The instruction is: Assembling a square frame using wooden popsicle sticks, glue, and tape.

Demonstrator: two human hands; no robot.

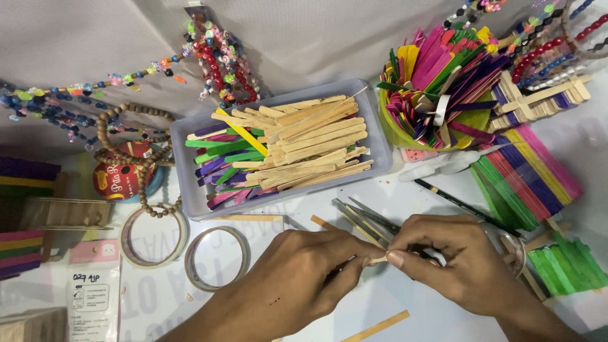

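Both hands meet low in the middle of the table, and the action is tiny: the left hand and the right hand pinch a small pale wooden stick piece between thumb and fingertips, each hand closed on one end of it, so only a sliver shows in the gap between them. Just above that pinch, almost touching the right knuckles, lie metal scissors with the blades angled up and away to the left. A black pencil runs diagonally behind the right hand, its lower end hidden by the knuckles. Straight up from the grip sits a grey tray packed with plain and coloured craft sticks, its near edge close to the scissors, leaving only a narrow strip of white table there. To the left of the left wrist, two tape rings lie flat, near but apart from the hand. Up and to the right, a green cup bristles with bright sticks, and beside it stacked coloured stick panels crowd the right edge, with green sticks just beyond the right wrist. Below the grip a loose flat stick lies at a slant, and around it is the widest open patch of table, between the two forearms and toward the near edge.
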